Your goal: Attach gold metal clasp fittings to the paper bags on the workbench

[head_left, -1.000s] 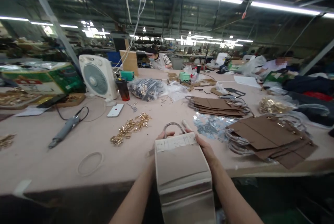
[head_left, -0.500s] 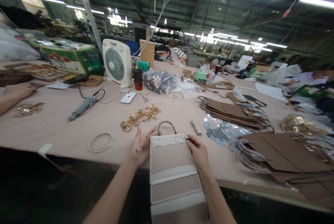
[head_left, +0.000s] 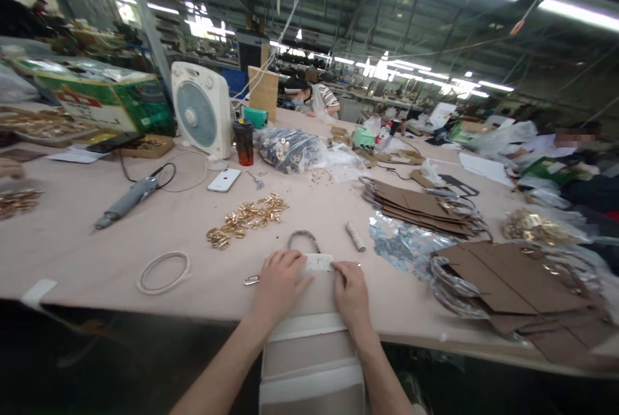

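Observation:
A long pale handbag panel (head_left: 313, 302) with white strips across it lies over the table's front edge, its lower end hanging down. A curved, rope-like handle (head_left: 302, 233) sticks out past its far end. My left hand (head_left: 280, 283) rests on the panel's left side, fingers laid toward the white top strip and thumb apart. A silver-coloured metal clasp (head_left: 251, 279) shows beside that hand; what it joins to is hidden. With closed fingers my right hand (head_left: 352, 292) grips the panel's upper right edge. Small metal shows by its knuckles.
Gold hardware (head_left: 246, 218) lies beyond the panel, near a white tape ring (head_left: 163, 272) and a grey powered screwdriver (head_left: 126, 201). A phone (head_left: 224, 180), cup (head_left: 244, 142) and fan (head_left: 202, 112) stand farther back. Silver plates (head_left: 406, 241) and brown bag pieces (head_left: 522, 279) occupy the right.
My left hand has moved right, from beside the panel onto its top. My right hand has come slightly left along the edge. The camera view has shifted a little.

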{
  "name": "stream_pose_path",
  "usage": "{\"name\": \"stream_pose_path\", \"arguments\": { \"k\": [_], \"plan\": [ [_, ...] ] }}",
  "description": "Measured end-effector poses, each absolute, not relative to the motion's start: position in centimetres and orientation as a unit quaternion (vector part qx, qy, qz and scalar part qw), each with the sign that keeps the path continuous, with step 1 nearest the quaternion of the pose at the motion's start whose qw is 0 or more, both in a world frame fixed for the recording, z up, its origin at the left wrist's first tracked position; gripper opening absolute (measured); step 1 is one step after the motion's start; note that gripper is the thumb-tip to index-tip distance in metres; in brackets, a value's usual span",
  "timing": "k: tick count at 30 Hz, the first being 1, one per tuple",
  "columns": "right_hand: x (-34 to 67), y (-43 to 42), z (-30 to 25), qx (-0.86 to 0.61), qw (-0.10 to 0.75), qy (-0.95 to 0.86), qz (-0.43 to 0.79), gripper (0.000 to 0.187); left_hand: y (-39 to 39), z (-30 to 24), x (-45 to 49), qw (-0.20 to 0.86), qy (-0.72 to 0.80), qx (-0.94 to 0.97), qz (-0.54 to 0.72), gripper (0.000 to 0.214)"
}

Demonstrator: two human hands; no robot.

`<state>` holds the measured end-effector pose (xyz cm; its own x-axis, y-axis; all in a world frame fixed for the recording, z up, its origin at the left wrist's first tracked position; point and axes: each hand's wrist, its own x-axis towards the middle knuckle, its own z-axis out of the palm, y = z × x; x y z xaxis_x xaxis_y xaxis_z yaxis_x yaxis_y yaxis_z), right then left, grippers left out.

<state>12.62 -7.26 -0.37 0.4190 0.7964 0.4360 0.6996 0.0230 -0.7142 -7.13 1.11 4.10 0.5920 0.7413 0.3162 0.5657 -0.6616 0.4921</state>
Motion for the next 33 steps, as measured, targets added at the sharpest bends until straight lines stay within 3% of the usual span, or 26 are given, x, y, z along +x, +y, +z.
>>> {"name": "stream_pose_path", "arguments": {
  "k": [6, 10, 17, 23, 28, 33],
  "plan": [
    [12.2, -7.5, 0.2, -0.715, 0.426, -0.554, 0.006, 0.041, 1.9, 1.8, -5.9, 0.029, 0.376, 0.886, 0.271, 0.029],
    [12.5, -7.5, 0.4, -0.717, 0.441, -0.54, 0.02, 0.042, 2.5, -0.1, -5.8, -0.019, 0.323, 0.886, 0.331, 0.032],
    [13.5, -8.2, 1.5, -0.664, 0.526, -0.524, 0.089, 0.035, 3.1, -1.0, -6.3, 0.031, 0.338, 0.869, 0.36, 0.041],
    [21.1, -8.8, 1.3, -0.716, 0.563, -0.413, -0.008, 0.032, 3.4, -1.5, -6.4, 0.094, 0.356, 0.855, 0.366, 0.046],
    [29.3, -7.9, 0.6, -0.756, 0.521, -0.392, -0.061, 0.039, 3.4, -1.7, -6.4, 0.1, 0.37, 0.853, 0.354, 0.048],
    [31.9, -6.2, -0.1, -0.748, 0.484, -0.449, -0.064, 0.033, 3.1, -0.7, -6.3, 0.086, 0.387, 0.861, 0.32, 0.041]
  ]
}}
